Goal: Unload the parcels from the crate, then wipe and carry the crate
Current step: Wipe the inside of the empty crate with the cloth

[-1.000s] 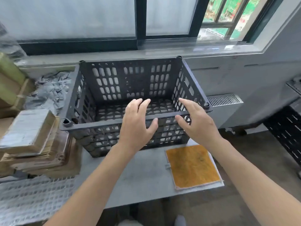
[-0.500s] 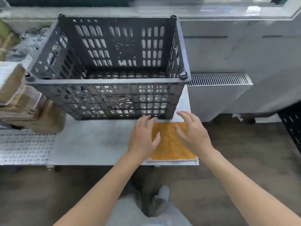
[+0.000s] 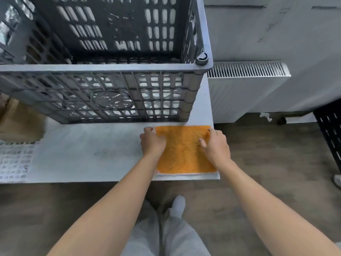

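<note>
My left hand [image 3: 152,142] and right hand [image 3: 215,145] each pinch a far corner of the fuzzy orange cloth [image 3: 184,156]. It lies flat at the bench's [image 3: 83,154] near right corner, just before the dark-grey lattice crate [image 3: 103,67].

Crate [image 3: 103,93] on table [image 3: 83,154], cloth [image 3: 184,150] in front of it, radiator [image 3: 247,89] to the right.
</note>
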Available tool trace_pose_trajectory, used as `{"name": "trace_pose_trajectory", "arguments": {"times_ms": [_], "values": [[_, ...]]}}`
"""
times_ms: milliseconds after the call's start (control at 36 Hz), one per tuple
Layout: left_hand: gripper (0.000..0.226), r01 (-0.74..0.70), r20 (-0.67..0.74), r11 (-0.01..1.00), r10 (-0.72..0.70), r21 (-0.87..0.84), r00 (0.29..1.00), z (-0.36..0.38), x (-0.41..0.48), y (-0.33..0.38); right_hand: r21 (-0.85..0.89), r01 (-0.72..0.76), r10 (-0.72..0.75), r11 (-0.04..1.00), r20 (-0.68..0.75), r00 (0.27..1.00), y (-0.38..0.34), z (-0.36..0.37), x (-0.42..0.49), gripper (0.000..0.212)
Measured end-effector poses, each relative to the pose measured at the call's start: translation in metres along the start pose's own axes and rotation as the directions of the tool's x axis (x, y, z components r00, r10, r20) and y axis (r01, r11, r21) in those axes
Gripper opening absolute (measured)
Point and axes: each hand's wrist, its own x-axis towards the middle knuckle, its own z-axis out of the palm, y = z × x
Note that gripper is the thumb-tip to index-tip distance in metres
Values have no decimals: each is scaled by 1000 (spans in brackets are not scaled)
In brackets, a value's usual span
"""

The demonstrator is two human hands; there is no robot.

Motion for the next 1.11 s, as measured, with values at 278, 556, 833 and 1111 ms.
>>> {"name": "trace_pose_trajectory", "arguments": {"times_ms": [278,556,833,1111], "values": [[26,170,130,983,-159,-77,979,0,13,8,255,-215,201,943,80,976,-6,5,18,63],[13,21,206,955,42,-297,978,-21,-1,0,477,-89,-13,874,208,978,-14,-10,7,19],[16,-85,185,866,200,-493,962,-86,-51,3,585,87,-279,806,246,928,-45,-64,-35,23],[20,-340,5,735,423,-586,906,-180,-102,42,646,343,-555,682,151,818,-121,-140,-74,13]]}}
